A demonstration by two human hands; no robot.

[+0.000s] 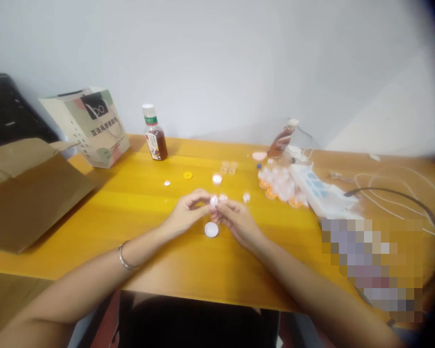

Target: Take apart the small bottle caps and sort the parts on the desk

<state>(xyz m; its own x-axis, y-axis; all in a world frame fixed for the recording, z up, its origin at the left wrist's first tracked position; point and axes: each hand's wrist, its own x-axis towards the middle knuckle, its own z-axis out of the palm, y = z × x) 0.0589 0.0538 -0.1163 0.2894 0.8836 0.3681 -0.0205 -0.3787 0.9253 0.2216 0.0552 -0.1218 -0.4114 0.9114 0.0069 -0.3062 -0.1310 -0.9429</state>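
Observation:
My left hand (193, 208) and my right hand (237, 220) meet over the middle of the table, fingertips pinched together. Between them is a small round white piece (214, 200) with faint markings, its kind too blurred to name. A second small pinkish-white bit shows just behind my right fingertips; I cannot tell if it is held. Below the hands lies a round white lid (211, 229). Beyond them are a small round white-and-pink container (217, 179), a yellow disc (187, 175) and two small clear cups (228, 167). Small white pieces (246, 197) lie to either side.
A cardboard box (36, 193) and a paper bag (97, 130) stand at left. One drink bottle (155, 135) is upright, another (283, 139) tilted. Right of the hands are clustered clear containers with orange bases (282, 186), a white tray (313, 191) and loose cables (394, 191).

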